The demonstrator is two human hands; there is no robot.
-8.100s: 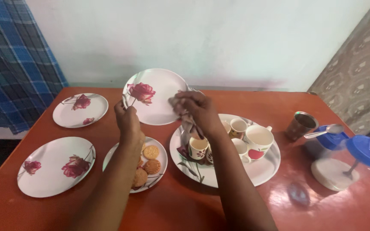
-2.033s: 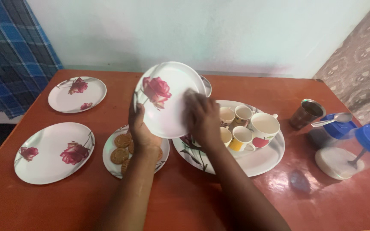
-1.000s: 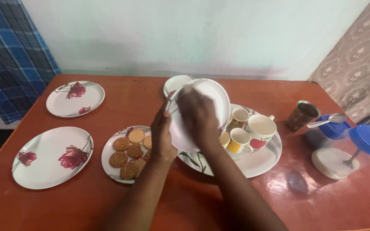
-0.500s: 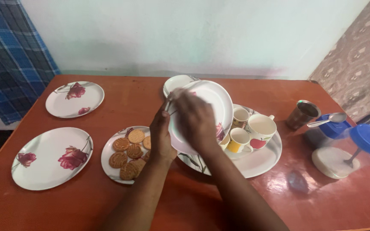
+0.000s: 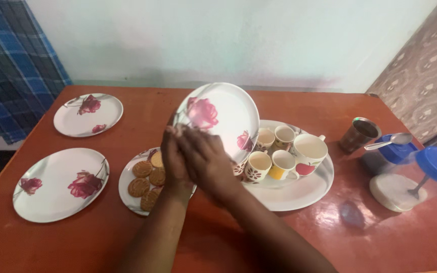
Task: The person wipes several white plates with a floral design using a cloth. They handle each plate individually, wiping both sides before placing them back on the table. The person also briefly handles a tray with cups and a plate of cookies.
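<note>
Both hands were up at the tilted plate (image 5: 223,114). From the head view, the left hand (image 5: 174,164) gripped its lower edge, and the right hand (image 5: 203,161) lay across it, pressed on the plate's front; whether it clutched anything could not be told. That plate hung right over the cups (image 5: 274,151) on the big tray (image 5: 304,189), so a slip could have knocked them over. It was white and round, with pink roses.
</note>
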